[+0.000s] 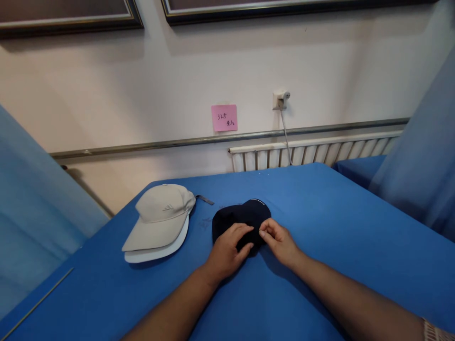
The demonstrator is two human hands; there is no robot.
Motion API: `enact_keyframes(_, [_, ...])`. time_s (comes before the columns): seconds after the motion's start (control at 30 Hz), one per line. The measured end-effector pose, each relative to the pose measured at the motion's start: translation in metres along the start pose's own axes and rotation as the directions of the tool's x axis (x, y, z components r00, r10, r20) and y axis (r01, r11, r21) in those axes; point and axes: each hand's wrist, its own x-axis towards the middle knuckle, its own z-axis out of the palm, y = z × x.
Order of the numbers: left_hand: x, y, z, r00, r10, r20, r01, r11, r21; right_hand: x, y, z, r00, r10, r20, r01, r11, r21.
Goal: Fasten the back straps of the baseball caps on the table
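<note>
A dark navy cap [241, 217] lies flattened on the blue tablecloth [320, 227] in the middle of the table. My left hand [227, 248] rests on the cap's near edge, fingers curled down and thumb tucked under the fabric, gripping it. My right hand [279, 239] is beside it on the cap's near right edge, fingertips pinched together on the fabric. The two hands almost touch.
A beige cap [159, 215] stacked on a white cap [156, 251] lies to the left on the table. Blue curtains [423, 156] hang on both sides. Behind the table are a radiator [320, 154], a wall rail, a pink note [224, 117] and a plugged socket [280, 99].
</note>
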Motion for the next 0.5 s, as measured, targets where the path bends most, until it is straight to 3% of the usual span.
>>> enact_keyframes(0.17, [-0.002, -0.006, 0.000, 0.999, 0.036, -0.006, -0.035, 0.994, 0.100, -0.007, -0.012, -0.001, 0.994, -0.111, 0.012, 0.111, 0.972, -0.209])
enact_keyframes(0.3, [-0.003, -0.006, 0.000, 0.999, 0.036, -0.021, -0.033, 0.990, 0.138, -0.011, -0.020, 0.000, 0.993, -0.097, 0.065, 0.112, 0.943, -0.314])
enact_keyframes(0.5, [-0.002, -0.004, 0.001, 1.000, 0.001, -0.026, 0.001, 0.997, 0.078, -0.013, -0.019, 0.004, 0.970, -0.241, 0.044, 0.235, 0.865, -0.443])
